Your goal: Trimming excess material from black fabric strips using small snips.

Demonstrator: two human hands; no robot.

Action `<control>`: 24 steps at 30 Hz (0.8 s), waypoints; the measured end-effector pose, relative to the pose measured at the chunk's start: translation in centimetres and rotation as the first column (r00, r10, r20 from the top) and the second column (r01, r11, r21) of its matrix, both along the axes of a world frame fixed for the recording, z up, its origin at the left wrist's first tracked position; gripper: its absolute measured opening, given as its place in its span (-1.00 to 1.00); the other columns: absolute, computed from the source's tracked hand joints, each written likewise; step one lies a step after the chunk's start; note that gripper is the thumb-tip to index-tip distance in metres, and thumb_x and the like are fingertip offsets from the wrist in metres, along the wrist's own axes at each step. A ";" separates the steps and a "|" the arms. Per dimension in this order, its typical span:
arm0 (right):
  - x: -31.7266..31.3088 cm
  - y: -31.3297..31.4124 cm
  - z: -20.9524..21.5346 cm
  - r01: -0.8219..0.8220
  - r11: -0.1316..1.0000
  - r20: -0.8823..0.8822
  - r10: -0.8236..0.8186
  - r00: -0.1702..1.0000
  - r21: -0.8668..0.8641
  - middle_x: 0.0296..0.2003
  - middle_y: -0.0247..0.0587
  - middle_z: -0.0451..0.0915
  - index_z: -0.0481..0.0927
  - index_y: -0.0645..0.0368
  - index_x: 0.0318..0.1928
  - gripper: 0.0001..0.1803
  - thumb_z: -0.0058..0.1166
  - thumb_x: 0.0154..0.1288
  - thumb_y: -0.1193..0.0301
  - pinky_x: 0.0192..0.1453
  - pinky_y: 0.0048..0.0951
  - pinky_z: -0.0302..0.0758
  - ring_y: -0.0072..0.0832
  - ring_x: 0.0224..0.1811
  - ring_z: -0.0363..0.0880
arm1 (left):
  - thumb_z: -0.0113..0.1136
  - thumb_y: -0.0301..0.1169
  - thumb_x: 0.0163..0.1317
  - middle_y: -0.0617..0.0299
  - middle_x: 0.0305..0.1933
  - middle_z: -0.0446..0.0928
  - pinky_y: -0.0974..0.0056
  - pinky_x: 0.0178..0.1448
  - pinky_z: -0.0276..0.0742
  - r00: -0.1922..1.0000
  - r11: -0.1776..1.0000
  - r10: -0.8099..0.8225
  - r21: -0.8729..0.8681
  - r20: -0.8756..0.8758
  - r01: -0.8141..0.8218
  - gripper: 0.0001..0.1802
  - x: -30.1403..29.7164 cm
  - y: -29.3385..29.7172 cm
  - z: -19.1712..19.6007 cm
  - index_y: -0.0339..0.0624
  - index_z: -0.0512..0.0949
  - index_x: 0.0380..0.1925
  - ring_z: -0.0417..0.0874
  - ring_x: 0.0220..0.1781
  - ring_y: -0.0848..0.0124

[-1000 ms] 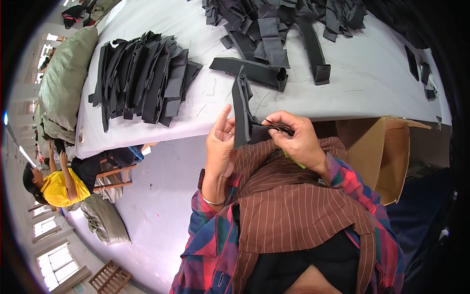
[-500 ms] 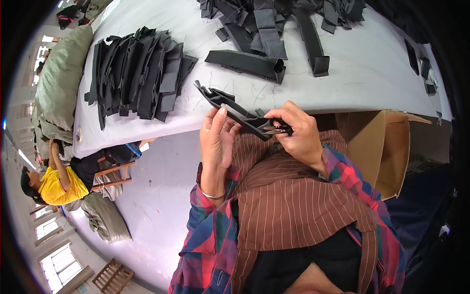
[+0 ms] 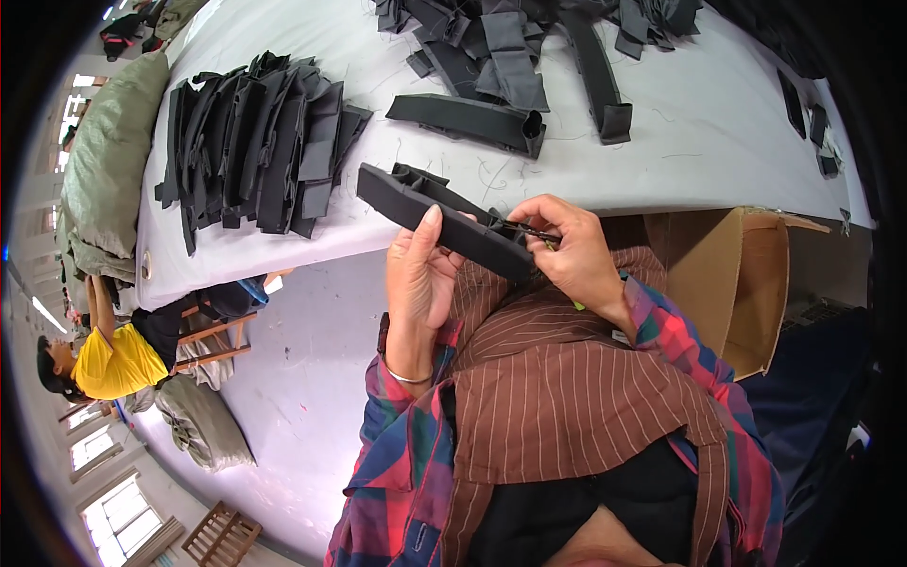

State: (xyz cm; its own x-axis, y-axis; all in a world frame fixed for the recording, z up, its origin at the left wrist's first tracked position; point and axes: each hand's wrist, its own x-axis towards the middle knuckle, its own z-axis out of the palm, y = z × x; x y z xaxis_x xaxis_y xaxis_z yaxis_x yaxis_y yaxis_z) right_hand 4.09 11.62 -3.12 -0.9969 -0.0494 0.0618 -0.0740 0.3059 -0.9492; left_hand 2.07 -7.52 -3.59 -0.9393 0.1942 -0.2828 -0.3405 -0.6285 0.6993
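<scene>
My left hand (image 3: 420,274) pinches a folded black fabric strip (image 3: 442,221), thumb on its flat face and fingers behind. The strip slants over the front edge of the table, its right end lower. In my right hand (image 3: 578,253) is a pair of small dark thread snips (image 3: 532,231), mostly covered by the fingers. Their blades reach the strip's right end; whether they touch a thread is too small to tell. Beyond my left hand stands a row of similar black strips (image 3: 260,142), packed side by side on the white table (image 3: 312,253).
Loose black strips (image 3: 465,123) and a heap of black pieces (image 3: 513,57) lie farther back. An open cardboard box (image 3: 704,274) stands below the table edge at right. At left are a stuffed sack (image 3: 115,156) and a person in a yellow shirt (image 3: 125,361).
The strip has turned, so its long flat face now shows. The snips in my right hand have moved slightly up and left, their blades now at the strip's upper edge.
</scene>
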 end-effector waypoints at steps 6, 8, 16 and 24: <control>-0.8 1.9 0.4 -0.107 0.994 0.025 0.107 0.994 0.025 -0.41 -0.23 0.55 0.58 0.11 -0.13 -0.66 0.14 0.02 0.62 -0.24 -0.45 0.47 -0.43 -0.37 0.54 | 0.02 -0.28 0.40 0.09 -0.13 0.60 0.27 -0.15 0.68 1.000 0.995 0.007 -0.104 -0.001 -0.007 -0.71 -0.9 -0.3 0.2 -0.32 0.46 -0.10 0.67 -0.17 0.37; -1.2 2.3 1.4 -0.098 0.994 -0.021 0.099 0.995 0.055 -0.41 -0.27 0.54 0.59 0.13 -0.12 -0.67 0.17 0.02 0.61 -0.20 -0.49 0.45 -0.49 -0.36 0.51 | 0.02 -0.29 0.40 0.10 -0.12 0.60 0.26 -0.14 0.68 1.000 0.993 0.003 -0.114 -0.001 -0.003 -0.70 -1.1 -0.4 0.2 -0.33 0.45 -0.09 0.67 -0.16 0.36; -2.3 2.6 2.1 -0.126 0.931 -0.383 0.260 0.886 0.342 -0.50 -0.43 0.55 0.66 0.02 -0.26 -0.79 0.30 0.01 0.38 -0.31 -0.44 0.14 -0.47 -0.48 0.41 | 0.04 -0.31 0.39 0.11 -0.11 0.59 0.28 -0.12 0.66 0.999 0.987 -0.027 -0.158 0.020 0.030 -0.69 -1.1 0.2 0.8 -0.35 0.45 -0.04 0.66 -0.17 0.37; -2.7 2.6 2.3 -0.060 0.895 -0.449 0.278 0.849 0.441 -0.58 -0.44 0.49 0.67 0.00 -0.33 -0.81 0.31 -0.03 0.35 -0.32 -0.42 0.11 -0.44 -0.54 0.31 | 0.15 -0.44 0.30 0.13 -0.17 0.60 0.33 -0.24 0.68 0.998 0.981 -0.020 -0.194 0.053 0.030 -0.77 -1.0 0.4 1.1 -0.31 0.48 -0.09 0.66 -0.26 0.44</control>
